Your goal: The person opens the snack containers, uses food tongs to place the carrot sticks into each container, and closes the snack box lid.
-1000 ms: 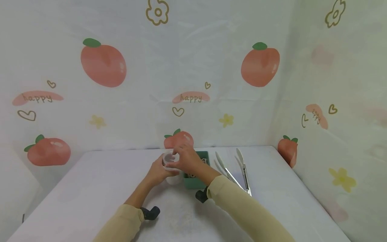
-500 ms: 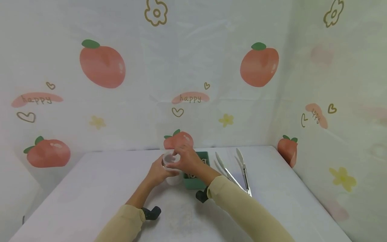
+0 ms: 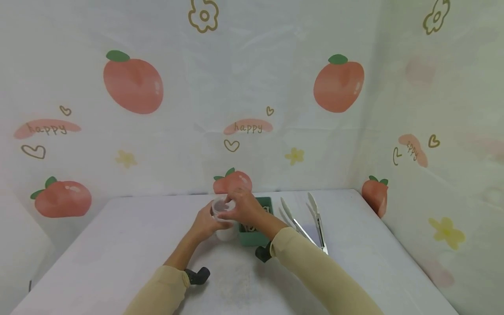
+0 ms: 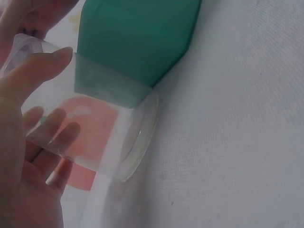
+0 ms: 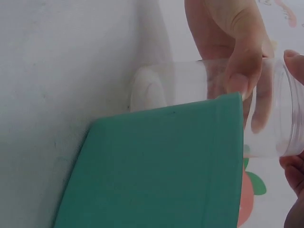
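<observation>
A clear plastic jar [image 5: 185, 78] stands upright on the table, see-through and with nothing visible inside. My left hand [image 3: 205, 224] grips its side, the thumb on one face and the fingers curled round the other, as the left wrist view shows. At the top, my right hand [image 3: 245, 209] pinches a clear lid [image 5: 286, 109] between thumb and fingers on opposite sides. The lid sits on the jar's mouth; whether it is tight I cannot tell. Close to the jar's right is a green box [image 3: 253, 238], partly hidden behind my right forearm.
Inside the green box lie light-coloured looped pieces, too small to identify. A pair of metal tongs [image 3: 320, 227] with pale tips lies spread to the right of the box. The white table [image 3: 149, 236] meets a fruit-printed cloth wall [image 3: 177, 153] at the back.
Both hands stay at the jar, almost in place. The right hand's fingers shift only very slightly at the top.
</observation>
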